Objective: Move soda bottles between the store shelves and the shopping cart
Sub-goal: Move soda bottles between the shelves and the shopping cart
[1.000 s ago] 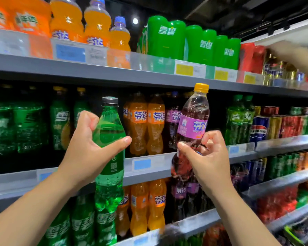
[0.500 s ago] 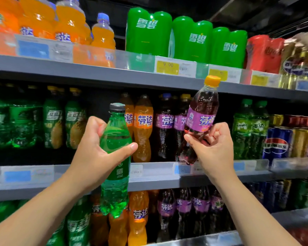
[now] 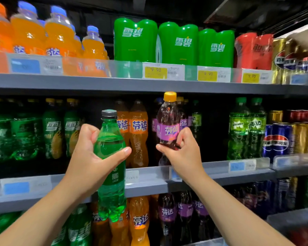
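At the left end of the top shelf (image 3: 114,84) stand large orange bottles (image 3: 28,36) with blue caps, and below them, on the left of the middle shelf (image 3: 149,182), rows of green soda bottles (image 3: 52,135) sit back in shadow. In front of that shelf's front edge the left hand (image 3: 89,160) grips a green bottle (image 3: 110,144) round its middle, thumb across the near side and fingers curled round the far side. The bottle is upright in the air, its grey cap level with the shelved bottles' shoulders and its base hanging below the edge, over the orange bottles of the lower shelf (image 3: 139,221). Just right of it, two orange Fanta bottles (image 3: 138,135) stand at the middle shelf's front. Next comes a purple bottle (image 3: 168,125) with a yellow cap, upright beside them. The right hand (image 3: 183,153) holds it below the label, thumb and curled fingers closed round its lower body, hiding the base, so whether it rests on the shelf cannot be told. More purple bottles crowd close behind it. Above, green multipacks (image 3: 135,39) and a red pack (image 3: 252,50) fill the top shelf. Toward the middle shelf's right end, past a dark gap, stand green Mirinda bottles (image 3: 238,130), then blue and gold cans (image 3: 277,141).
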